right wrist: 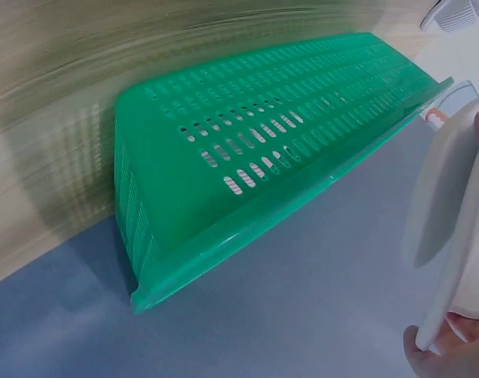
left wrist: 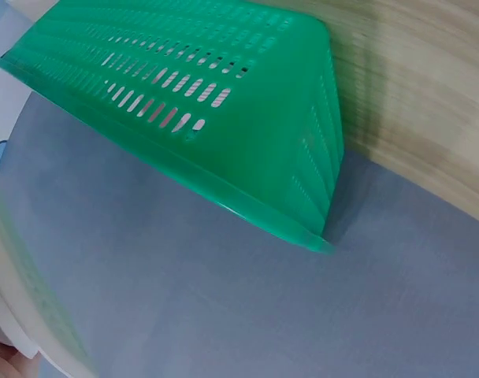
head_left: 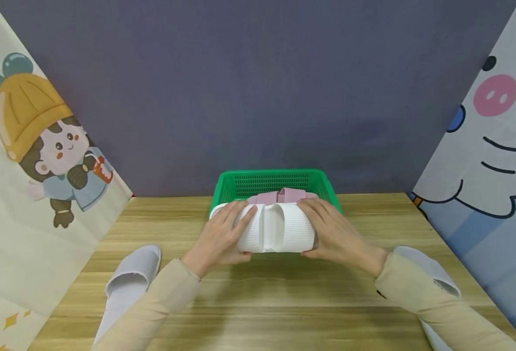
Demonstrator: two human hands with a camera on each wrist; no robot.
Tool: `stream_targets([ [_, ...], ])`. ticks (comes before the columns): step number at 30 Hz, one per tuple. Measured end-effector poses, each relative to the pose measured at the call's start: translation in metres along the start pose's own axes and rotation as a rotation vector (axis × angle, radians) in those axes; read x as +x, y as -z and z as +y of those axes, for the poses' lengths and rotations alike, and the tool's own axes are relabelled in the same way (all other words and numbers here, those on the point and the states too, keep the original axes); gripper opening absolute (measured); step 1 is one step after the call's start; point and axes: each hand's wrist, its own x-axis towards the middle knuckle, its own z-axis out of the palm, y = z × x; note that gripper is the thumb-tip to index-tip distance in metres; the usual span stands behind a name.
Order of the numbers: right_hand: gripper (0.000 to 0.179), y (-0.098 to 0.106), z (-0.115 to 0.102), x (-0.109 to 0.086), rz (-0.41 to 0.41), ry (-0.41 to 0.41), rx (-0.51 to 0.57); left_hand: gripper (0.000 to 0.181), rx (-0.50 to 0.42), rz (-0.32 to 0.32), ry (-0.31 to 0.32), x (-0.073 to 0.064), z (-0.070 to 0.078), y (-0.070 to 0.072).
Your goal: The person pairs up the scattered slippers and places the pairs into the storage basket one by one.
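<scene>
A pair of white slippers (head_left: 298,229) with ribbed straps is held side by side at the front of the green basket (head_left: 275,172), overlapping its near rim in the head view. My left hand (head_left: 222,234) grips the left slipper (head_left: 253,231), thumb near the strap. On the other side, my right hand (head_left: 341,234) grips the right one by its outer end. Fingers of the right hand (right wrist: 460,354) curl round the sole's edge in the right wrist view. Pink slippers (head_left: 293,195) lie inside the basket, partly hidden behind the white pair.
On the table's left lies a pale slipper (head_left: 137,273), partly behind my left sleeve. Another pale slipper (head_left: 424,265) lies at the right, largely covered by my right sleeve. A grey wall (head_left: 266,97) rises behind the basket, with cartoon-printed sheets on both sides.
</scene>
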Motion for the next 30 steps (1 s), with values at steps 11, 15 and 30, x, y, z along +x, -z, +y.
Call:
stream_targets([
  [11, 0.11, -0.005, 0.0, 0.003, 0.063, 0.017, 0.012, 0.098, 0.034, 0.034, -0.041, 0.005, -0.003, -0.001],
  [15, 0.111, -0.008, 0.0, 0.005, 0.096, 0.033, 0.024, 0.098, 0.028, 0.049, -0.038, 0.006, -0.003, -0.001],
  [30, 0.109, -0.014, -0.007, 0.006, 0.095, 0.018, 0.046, 0.098, -0.001, 0.044, -0.027, 0.001, 0.001, -0.003],
])
